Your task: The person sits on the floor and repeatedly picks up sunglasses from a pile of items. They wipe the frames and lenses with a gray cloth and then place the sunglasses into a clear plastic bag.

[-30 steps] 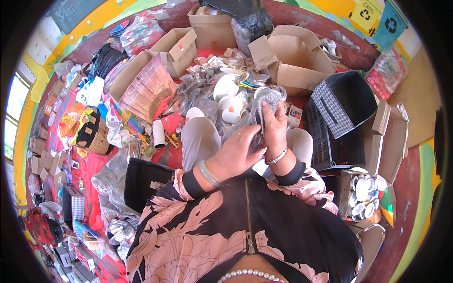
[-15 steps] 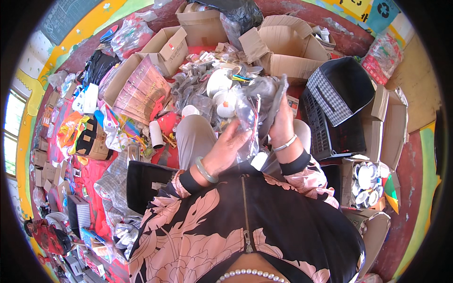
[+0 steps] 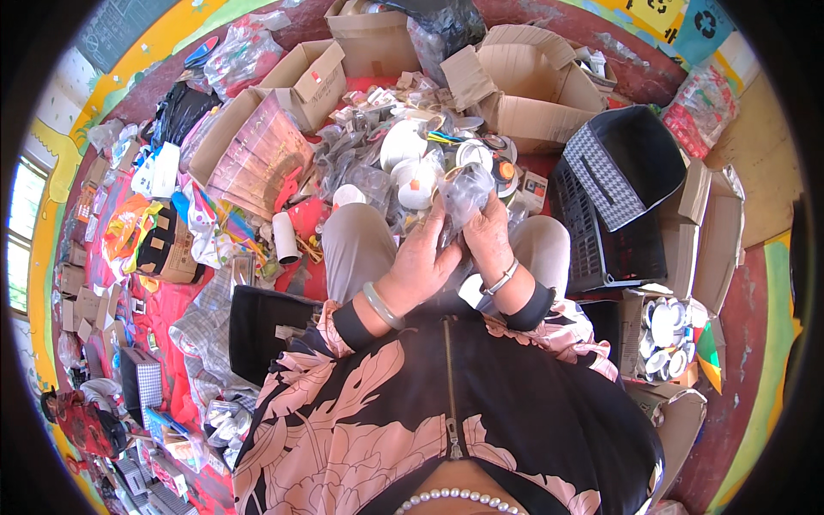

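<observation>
In front of my lap, both hands hold a crumpled clear plastic bag. My left hand is closed on its lower left side. My right hand grips it from the right, with the fingers partly behind the plastic. Whether something lies inside the bag, I cannot tell. Just beyond my hands spreads a heap of loose goods, with white round pieces and more clear bags. A black round item with an orange middle lies right of the held bag.
Open cardboard boxes stand behind the heap. At right are a black-lined houndstooth bin, a black crate and a box of white round items. A white cardboard tube and a black bin are at left.
The dark grey flat piece that my right hand held upright is no longer visible. My right hand has come lower and inward onto the clear bag, beside my left.
</observation>
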A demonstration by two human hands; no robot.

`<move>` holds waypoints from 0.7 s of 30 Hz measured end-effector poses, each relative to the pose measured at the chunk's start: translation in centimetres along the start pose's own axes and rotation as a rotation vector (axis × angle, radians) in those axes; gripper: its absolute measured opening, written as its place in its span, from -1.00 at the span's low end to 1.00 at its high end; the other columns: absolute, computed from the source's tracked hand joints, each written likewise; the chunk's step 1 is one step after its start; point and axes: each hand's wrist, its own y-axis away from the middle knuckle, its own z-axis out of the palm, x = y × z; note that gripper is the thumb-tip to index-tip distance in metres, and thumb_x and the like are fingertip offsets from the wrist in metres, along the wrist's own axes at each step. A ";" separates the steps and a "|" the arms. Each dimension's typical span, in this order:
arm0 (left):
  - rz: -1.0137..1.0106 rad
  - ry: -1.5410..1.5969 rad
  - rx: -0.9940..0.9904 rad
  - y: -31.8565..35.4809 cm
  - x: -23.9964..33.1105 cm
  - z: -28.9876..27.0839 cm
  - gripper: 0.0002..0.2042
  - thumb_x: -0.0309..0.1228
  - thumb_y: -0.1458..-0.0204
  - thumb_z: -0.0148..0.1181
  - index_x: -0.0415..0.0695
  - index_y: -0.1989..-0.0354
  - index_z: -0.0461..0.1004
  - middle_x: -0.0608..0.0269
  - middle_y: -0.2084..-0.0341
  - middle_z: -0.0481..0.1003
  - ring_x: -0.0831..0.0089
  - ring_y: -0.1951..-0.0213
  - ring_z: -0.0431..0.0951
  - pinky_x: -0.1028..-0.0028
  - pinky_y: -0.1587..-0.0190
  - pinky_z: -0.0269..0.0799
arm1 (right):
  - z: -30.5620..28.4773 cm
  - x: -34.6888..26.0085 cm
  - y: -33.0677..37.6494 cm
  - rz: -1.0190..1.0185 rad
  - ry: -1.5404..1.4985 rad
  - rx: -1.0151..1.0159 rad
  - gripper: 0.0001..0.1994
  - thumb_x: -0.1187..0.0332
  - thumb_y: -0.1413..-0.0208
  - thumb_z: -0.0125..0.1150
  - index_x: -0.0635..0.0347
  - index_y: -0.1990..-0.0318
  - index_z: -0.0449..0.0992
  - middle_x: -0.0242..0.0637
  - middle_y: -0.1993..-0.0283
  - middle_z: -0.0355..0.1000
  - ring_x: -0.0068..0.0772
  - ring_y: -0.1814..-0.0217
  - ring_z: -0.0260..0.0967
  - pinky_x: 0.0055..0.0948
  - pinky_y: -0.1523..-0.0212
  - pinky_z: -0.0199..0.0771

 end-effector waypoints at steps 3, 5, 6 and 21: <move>0.004 -0.024 -0.026 0.5 -0.1 -0.3 -0.45 -0.45 -0.05 0.02 -0.38 -0.20 0.01 -0.19 0.02 0.31 0.06 -0.04 0.36 0.36 -0.04 0.26 | -0.1 0.2 -0.1 0.037 0.198 0.046 -0.74 0.44 -0.02 0.00 0.41 0.15 0.38 -0.10 0.34 0.49 -0.41 0.31 0.45 -0.44 0.29 0.43; -0.001 -0.029 -0.030 0.8 0.0 -0.3 -0.50 -0.43 -0.10 -0.03 -0.40 -0.17 0.04 -0.18 0.03 0.32 0.10 -0.04 0.37 0.39 -0.04 0.26 | 0.1 0.2 -0.1 0.101 0.214 0.044 -0.76 0.48 -0.03 0.01 0.37 0.14 0.39 -0.15 0.33 0.48 -0.45 0.32 0.42 -0.48 0.29 0.42; -0.009 -0.022 -0.025 0.8 0.0 -0.3 -0.53 -0.41 -0.12 -0.06 -0.40 -0.16 0.06 -0.18 0.03 0.32 0.09 -0.04 0.37 0.39 -0.04 0.26 | 0.4 0.0 0.0 0.146 0.202 0.013 -0.76 0.48 -0.05 0.01 0.35 0.11 0.38 -0.22 0.28 0.46 -0.50 0.29 0.39 -0.52 0.27 0.40; -0.473 0.347 0.236 0.9 -4.3 -2.2 -0.64 -0.28 -0.21 -0.21 -0.29 -0.05 0.24 0.10 0.26 0.48 0.25 0.23 0.50 0.39 0.15 0.39 | 0.0 -3.0 -0.9 0.541 -0.199 0.182 -0.66 0.17 -0.12 0.08 0.32 0.16 0.44 -0.28 0.27 0.45 -0.53 0.27 0.38 -0.52 0.32 0.41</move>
